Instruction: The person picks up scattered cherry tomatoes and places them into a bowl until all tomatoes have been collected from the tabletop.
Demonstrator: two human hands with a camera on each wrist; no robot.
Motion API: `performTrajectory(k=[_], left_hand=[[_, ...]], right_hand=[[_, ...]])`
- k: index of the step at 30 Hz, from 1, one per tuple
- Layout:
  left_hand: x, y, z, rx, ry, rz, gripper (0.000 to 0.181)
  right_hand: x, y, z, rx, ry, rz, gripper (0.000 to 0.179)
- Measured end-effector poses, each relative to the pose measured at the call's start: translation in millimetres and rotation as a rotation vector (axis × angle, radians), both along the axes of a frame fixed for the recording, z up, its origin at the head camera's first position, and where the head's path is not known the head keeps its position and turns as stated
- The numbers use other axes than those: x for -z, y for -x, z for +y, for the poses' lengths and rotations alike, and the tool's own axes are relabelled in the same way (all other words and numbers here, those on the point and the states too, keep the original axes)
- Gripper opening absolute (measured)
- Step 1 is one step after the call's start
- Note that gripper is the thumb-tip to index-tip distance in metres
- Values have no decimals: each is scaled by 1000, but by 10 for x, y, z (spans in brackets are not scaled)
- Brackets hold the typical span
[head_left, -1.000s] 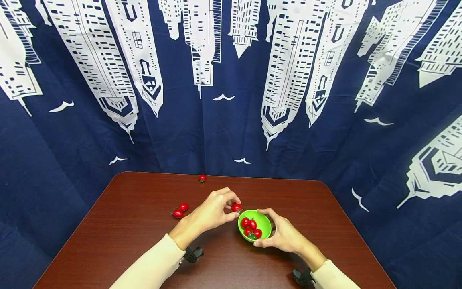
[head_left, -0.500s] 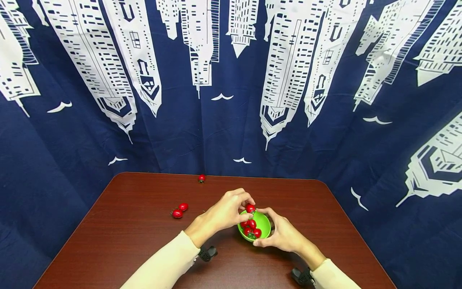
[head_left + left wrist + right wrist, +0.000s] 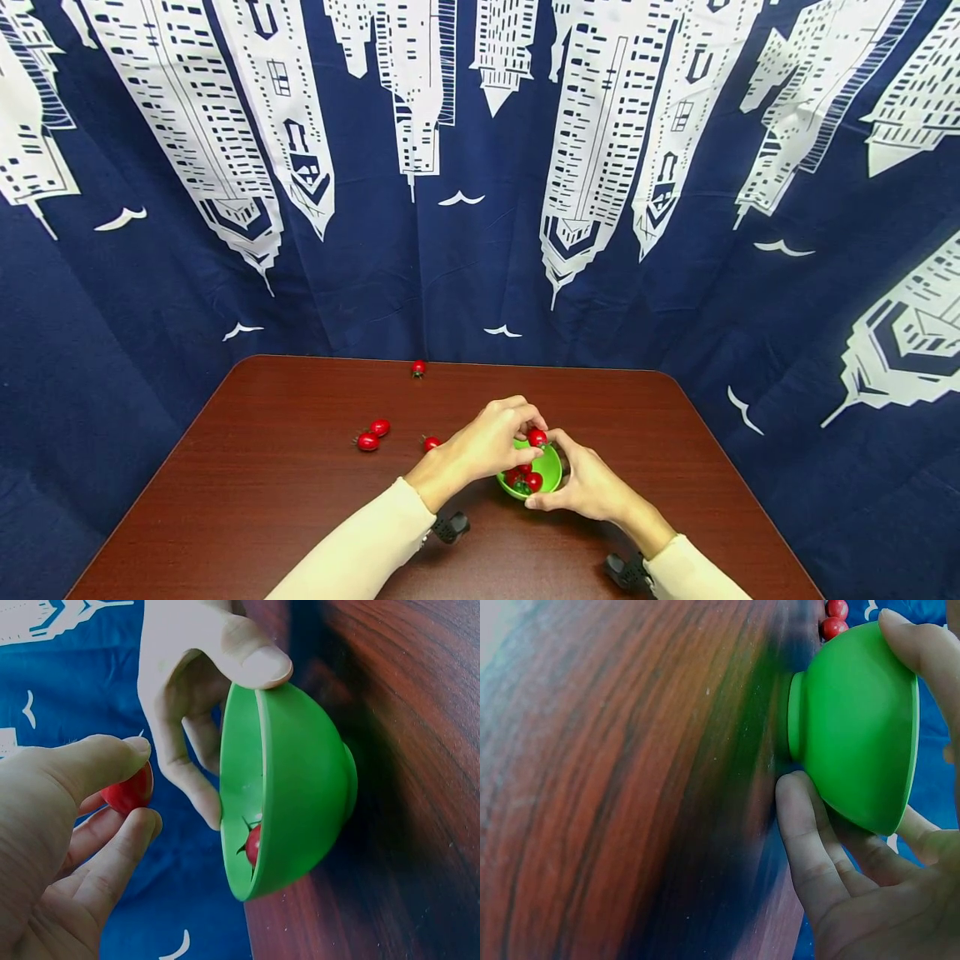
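Note:
My left hand pinches a red cherry tomato between thumb and fingers, above the far part of a small green bowl. In the left wrist view that held tomato is level with the bowl's mouth and apart from its rim. My right hand grips the bowl from the right, thumb on the near rim and fingers around the far side. The bowl is upright at the table surface. Several cherry tomatoes lie inside it, partly hidden by my left hand.
On the brown table, two cherry tomatoes lie together at the left. Another tomato shows beside my left wrist, partly covered. One more tomato sits near the far edge. A dark blue printed curtain hangs behind.
My left hand has carried its tomato rightward from beside the bowl's left rim to above the bowl. A loose tomato has come into view behind the left wrist. The right hand stays on the bowl.

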State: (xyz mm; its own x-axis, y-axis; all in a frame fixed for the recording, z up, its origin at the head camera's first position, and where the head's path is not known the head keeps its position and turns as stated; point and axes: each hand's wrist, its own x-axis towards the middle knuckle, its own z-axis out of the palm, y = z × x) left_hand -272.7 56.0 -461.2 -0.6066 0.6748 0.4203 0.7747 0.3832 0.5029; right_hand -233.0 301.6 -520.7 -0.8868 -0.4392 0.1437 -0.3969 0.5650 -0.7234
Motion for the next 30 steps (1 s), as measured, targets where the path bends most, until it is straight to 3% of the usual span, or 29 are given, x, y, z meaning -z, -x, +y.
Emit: performTrajectory(k=[9, 18, 30], left_hand=[[9, -12, 30, -16, 24, 20, 29], [40, -12, 24, -60, 130, 26, 64], [41, -21, -66, -69, 129, 32, 61]], right_hand=[[-3, -3, -25, 14, -21, -1, 88], [20, 32, -34, -26, -3, 38, 99], [3, 27, -21, -12, -7, 33, 98]])
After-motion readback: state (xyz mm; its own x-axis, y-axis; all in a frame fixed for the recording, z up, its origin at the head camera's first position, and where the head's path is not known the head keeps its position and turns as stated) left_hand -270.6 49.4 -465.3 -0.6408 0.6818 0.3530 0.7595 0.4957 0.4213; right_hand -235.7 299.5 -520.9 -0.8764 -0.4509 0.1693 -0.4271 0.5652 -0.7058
